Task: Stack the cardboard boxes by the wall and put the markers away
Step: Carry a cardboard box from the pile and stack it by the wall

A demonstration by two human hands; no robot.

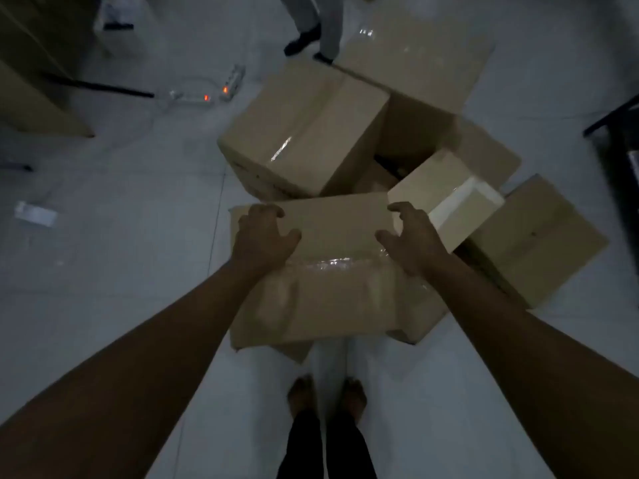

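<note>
A pile of several brown cardboard boxes lies on the pale tiled floor in the dim room. The nearest taped box [332, 292] is right in front of my bare feet. My left hand [262, 236] rests on its top left part, fingers curled over the far edge. My right hand [411, 236] sits on the top right part, fingers bent at the far edge. Behind it lie a large taped box [304, 133], another box [415, 60] farther back, a small pale box [446, 198] and a flat box [539, 236] on the right. No markers are visible.
Another person's legs and dark shoes [307, 36] stand behind the pile. Power strips with orange lights [221, 89] and cables lie on the floor at the back left. A wooden cabinet [31, 81] fills the left. A small white item [34, 212] lies left; dark furniture [619, 140] is right.
</note>
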